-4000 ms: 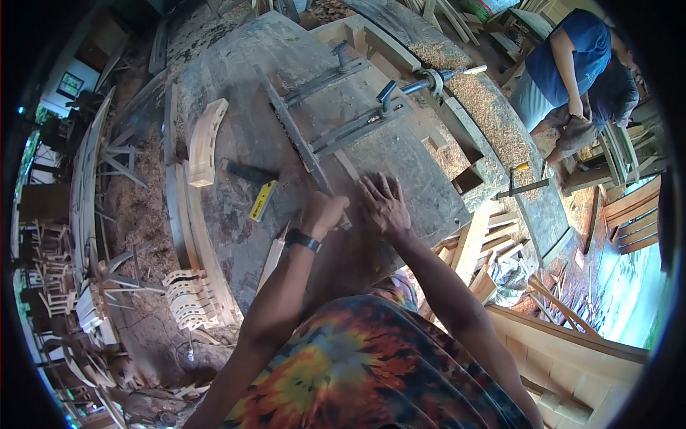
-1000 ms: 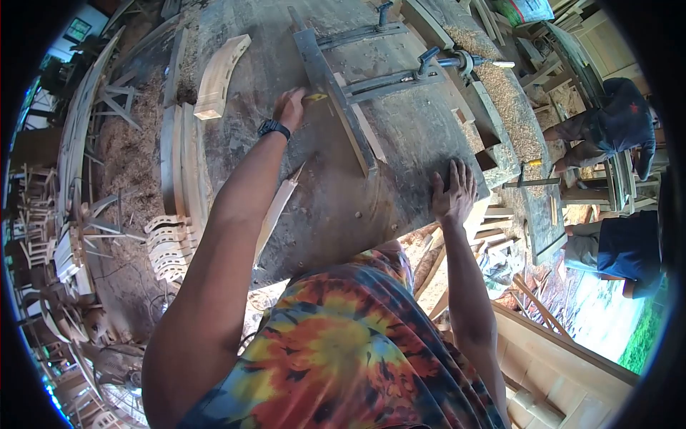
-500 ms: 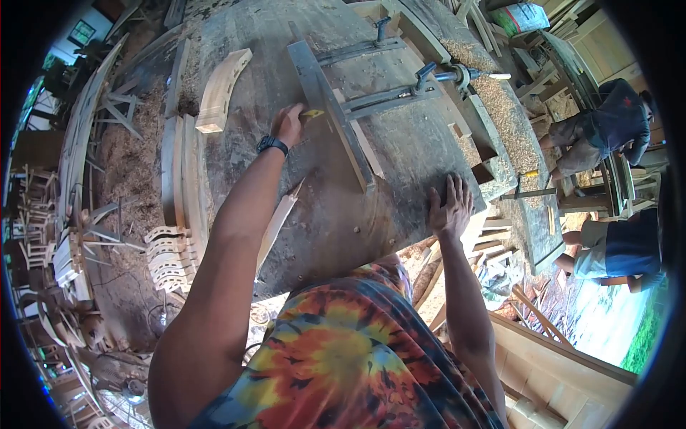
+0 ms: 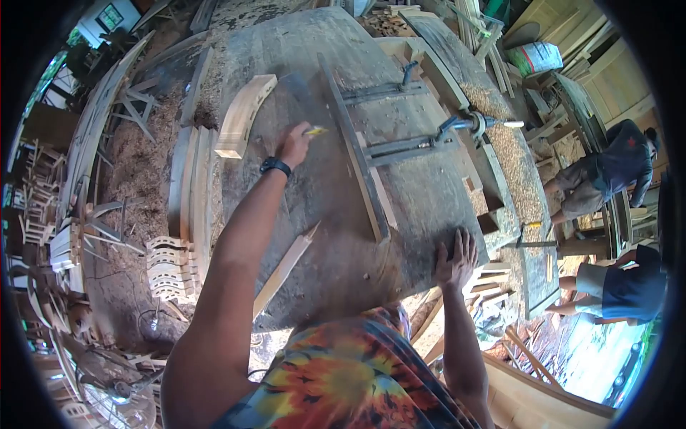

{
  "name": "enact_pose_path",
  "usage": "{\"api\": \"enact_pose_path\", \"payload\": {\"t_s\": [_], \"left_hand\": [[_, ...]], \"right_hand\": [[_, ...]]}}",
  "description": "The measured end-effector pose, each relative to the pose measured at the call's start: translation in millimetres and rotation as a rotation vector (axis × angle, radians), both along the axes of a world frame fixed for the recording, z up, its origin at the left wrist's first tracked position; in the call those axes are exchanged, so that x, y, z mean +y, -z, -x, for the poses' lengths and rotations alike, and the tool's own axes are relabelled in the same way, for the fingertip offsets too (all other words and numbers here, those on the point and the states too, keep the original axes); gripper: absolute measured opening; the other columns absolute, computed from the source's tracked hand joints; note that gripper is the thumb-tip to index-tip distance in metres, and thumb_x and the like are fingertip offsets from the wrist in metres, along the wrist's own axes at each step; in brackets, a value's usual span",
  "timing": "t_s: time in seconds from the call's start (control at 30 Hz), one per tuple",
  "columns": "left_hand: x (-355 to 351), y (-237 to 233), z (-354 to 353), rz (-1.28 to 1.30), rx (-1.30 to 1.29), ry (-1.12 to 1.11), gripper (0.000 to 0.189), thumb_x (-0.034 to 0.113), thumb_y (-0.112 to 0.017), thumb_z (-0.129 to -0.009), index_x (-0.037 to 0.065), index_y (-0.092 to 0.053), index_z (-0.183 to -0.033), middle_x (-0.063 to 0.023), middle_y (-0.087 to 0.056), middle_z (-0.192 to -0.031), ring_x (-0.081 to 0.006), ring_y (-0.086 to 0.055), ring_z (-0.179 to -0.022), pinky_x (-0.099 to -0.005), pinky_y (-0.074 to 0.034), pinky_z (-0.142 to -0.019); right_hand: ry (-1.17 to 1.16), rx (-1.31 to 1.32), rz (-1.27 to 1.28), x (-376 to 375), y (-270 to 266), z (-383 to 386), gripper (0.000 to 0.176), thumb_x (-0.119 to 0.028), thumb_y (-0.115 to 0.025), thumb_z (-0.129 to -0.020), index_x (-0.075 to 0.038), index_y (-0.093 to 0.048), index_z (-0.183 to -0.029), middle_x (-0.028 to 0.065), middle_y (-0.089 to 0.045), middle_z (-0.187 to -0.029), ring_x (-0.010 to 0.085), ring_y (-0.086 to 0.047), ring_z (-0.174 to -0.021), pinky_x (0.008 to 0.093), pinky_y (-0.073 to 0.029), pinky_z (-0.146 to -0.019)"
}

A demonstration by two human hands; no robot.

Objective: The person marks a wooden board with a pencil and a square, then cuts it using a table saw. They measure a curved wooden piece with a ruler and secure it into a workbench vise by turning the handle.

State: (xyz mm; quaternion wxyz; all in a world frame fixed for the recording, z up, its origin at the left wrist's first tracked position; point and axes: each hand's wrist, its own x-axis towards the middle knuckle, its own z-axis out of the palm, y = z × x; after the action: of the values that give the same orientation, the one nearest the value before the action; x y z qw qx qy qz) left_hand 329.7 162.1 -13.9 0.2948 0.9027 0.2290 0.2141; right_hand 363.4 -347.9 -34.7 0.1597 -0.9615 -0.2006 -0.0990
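Note:
My left hand [image 4: 294, 145] is closed around a small yellow tool [image 4: 316, 131], whose exact kind I cannot make out. It is over the dark workbench top [image 4: 321, 193], between a curved, slotted wooden piece [image 4: 246, 114] and a long straight bar [image 4: 357, 157]. A thin pale wood strip [image 4: 386, 204] lies along the bar's right side. Flat near the bench's right front edge rests my right hand [image 4: 457, 259], fingers spread, holding nothing. Closer to my body, a pale wood strip with a pointed end [image 4: 287, 268] lies on the bench.
Two bar clamps [image 4: 386, 91] [image 4: 411, 148] reach across the bench right of the bar. Open wooden compartments [image 4: 491, 189] line its right side. Stacked curved slats [image 4: 170, 268] stand at left. Sawdust [image 4: 511, 154] lies beyond, and two people [image 4: 607, 161] [image 4: 622, 282] are at far right.
The whole view has shifted, so the bench sits lower and further right. My left hand, still holding the yellow tool, has moved away from the bar toward the curved piece. My right hand stays flat.

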Motion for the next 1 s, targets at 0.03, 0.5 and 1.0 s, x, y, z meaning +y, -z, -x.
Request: {"api": "enact_pose_path", "payload": {"t_s": [0.03,0.5,1.0], "left_hand": [[17,-4,-2,-0.008,-0.039,-0.052,0.017,0.008,-0.066,-0.091,0.008,-0.07,-0.107,-0.022,-0.071,-0.105,-0.0436,-0.066,-0.1,-0.0493,-0.051,-0.083],[101,74,-101,-0.027,0.179,-0.211,0.042,0.008,-0.058,-0.093,0.022,-0.067,-0.131,-0.014,-0.065,-0.135,-0.0369,-0.057,-0.128,-0.0566,-0.033,-0.113],[94,86,-113,-0.075,0.133,-0.168,0.045,0.009,-0.042,-0.096,0.018,-0.066,-0.133,-0.0145,-0.059,-0.144,-0.0384,-0.05,-0.136,-0.0581,-0.025,-0.118]], "right_hand": [[-0.007,-0.007,-0.001,0,-2,0,0.061,-0.039,-0.064,-0.093,-0.007,-0.057,-0.144,0.0159,-0.049,-0.155,0.037,-0.039,-0.147,0.0531,-0.023,-0.123],[-0.043,-0.011,0.052,0,-2,0,0.061,-0.032,-0.067,-0.09,-0.003,-0.057,-0.143,0.0205,-0.053,-0.15,0.0429,-0.042,-0.143,0.0542,-0.027,-0.122],[-0.042,0.001,0.054,2,-5,0,0.062,-0.031,-0.067,-0.09,-0.002,-0.057,-0.143,0.0203,-0.051,-0.152,0.043,-0.041,-0.144,0.0548,-0.026,-0.122]]}}
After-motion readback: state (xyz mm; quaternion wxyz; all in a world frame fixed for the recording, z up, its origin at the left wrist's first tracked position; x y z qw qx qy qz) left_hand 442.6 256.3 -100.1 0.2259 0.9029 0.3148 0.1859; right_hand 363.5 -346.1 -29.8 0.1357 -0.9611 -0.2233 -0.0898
